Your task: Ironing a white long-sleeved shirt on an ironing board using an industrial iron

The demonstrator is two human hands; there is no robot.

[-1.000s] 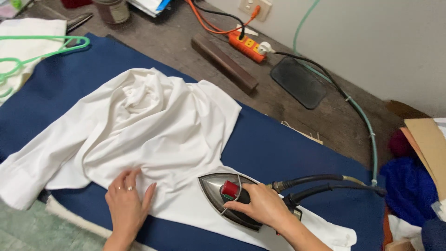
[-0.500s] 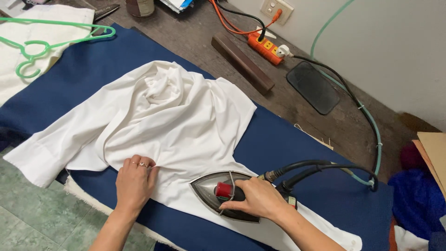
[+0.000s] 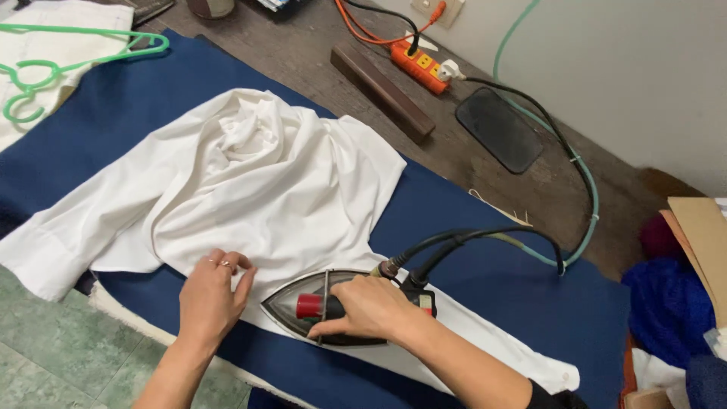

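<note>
The right hand (image 3: 371,307) is keeping a closed grip around the handle of the iron (image 3: 326,309), which is lying flat on the white shirt (image 3: 265,182), its pointed nose aiming at the left hand (image 3: 212,291). That hand, just beside the iron's nose, is resting on the shirt's lower edge with fingers loosely curled, pinching at the fabric rather than gripping anything firmly. Under the iron, a sleeve of the shirt is stretching out along the blue cloth (image 3: 500,303) covering the counter (image 3: 303,53). The rest of the shirt is lying rumpled beyond the iron. From the iron's rear, black cables (image 3: 485,235) are looping away over the blue cloth. Well beyond the iron, an orange power strip (image 3: 420,67) and a dark wooden block (image 3: 382,92) are sitting on bare counter, and a green hanger (image 3: 45,57) is lying far off past the shirt.
</note>
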